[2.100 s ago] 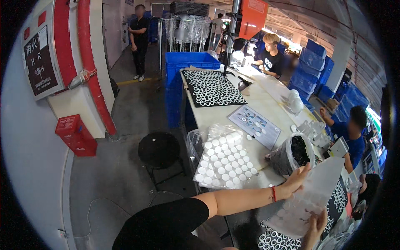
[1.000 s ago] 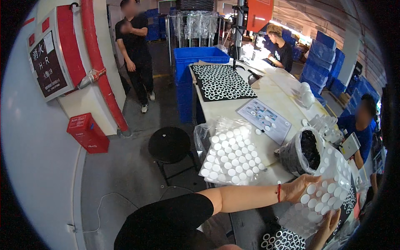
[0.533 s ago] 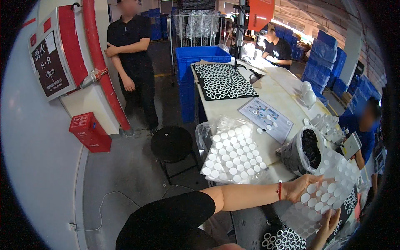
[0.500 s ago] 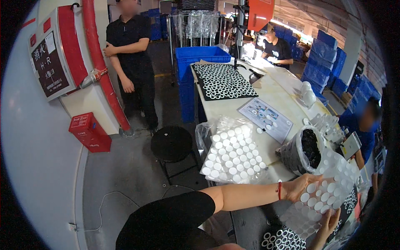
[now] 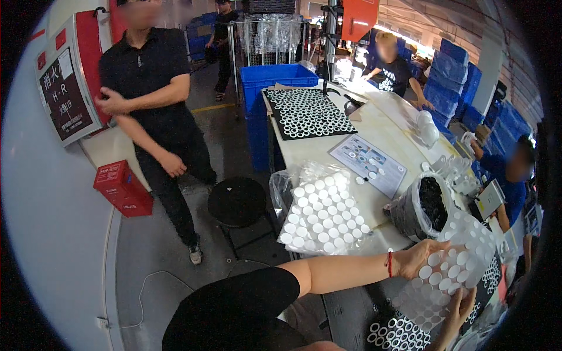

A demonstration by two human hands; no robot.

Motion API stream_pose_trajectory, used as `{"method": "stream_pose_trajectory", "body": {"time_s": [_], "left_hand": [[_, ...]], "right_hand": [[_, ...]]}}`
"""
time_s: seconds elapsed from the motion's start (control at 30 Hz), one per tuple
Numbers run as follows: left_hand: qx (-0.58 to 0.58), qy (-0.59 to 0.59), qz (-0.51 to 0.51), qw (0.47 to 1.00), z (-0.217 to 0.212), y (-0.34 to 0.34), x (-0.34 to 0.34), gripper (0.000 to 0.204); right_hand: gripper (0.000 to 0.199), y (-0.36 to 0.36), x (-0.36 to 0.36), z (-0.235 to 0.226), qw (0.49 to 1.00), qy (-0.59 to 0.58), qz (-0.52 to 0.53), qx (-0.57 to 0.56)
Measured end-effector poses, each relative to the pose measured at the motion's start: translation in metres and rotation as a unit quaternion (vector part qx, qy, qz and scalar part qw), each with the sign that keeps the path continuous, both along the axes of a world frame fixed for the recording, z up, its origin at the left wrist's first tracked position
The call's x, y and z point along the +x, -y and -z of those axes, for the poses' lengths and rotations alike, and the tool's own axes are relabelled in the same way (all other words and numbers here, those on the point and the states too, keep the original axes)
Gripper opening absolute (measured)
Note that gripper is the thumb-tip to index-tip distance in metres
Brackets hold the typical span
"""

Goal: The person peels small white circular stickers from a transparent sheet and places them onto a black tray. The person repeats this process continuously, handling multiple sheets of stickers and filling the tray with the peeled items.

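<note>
Between my two hands is a clear plastic sheet dotted with round white discs (image 5: 440, 279). My left hand (image 5: 417, 260) reaches across from the left and grips its upper left edge, fingers partly behind the sheet. Lower down, my right hand (image 5: 459, 310) pinches the bottom right part. Just beneath the sheet, white rings (image 5: 398, 336) lie in rows on a dark surface. To the left of my hands, a stack of similar disc sheets (image 5: 324, 217) rests on clear plastic wrap. A round bin with a plastic liner and dark contents (image 5: 408, 213) stands just beyond my left hand.
A laminated printed sheet (image 5: 383, 182) with loose discs and a black mat of white rings (image 5: 313, 112) lie farther along the table. Blue crates (image 5: 257, 120) stand beside its far end. A black stool (image 5: 236, 202) is left of the table. One person (image 5: 153, 88) stands nearby; others work across.
The person at the left has come nearer with a leg forward, and another person now shows behind. The disc sheet tilts slightly in my hands, both still holding it.
</note>
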State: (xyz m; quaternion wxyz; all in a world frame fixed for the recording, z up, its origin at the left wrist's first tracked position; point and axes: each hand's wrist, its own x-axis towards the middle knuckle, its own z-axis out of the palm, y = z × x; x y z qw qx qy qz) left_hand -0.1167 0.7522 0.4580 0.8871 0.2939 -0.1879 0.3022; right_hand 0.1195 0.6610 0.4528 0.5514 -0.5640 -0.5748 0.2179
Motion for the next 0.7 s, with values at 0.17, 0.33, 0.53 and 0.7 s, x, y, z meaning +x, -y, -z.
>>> {"method": "stream_pose_trajectory", "body": {"time_s": [0.17,0.33,0.53,0.7], "left_hand": [[-0.018,0.008,0.008,1.0,-0.001,0.002,0.004,0.054],[-0.007,-0.033,-0.01,0.999,0.006,-0.007,-0.004,0.057],[-0.019,-0.03,-0.012,0.999,0.005,-0.004,0.002,0.055],[-0.012,-0.021,-0.014,1.0,0.005,-0.016,-0.001,0.05]], "right_hand": [[0.05,0.001,0.001,0.0,0.998,-0.044,-0.036,-0.003],[0.053,-0.001,-0.007,-0.008,0.999,0.002,-0.022,-0.04],[0.055,0.003,0.003,0.006,0.999,-0.022,-0.02,-0.037],[0.049,0.01,0.007,-0.004,0.996,0.072,-0.033,-0.032]]}}
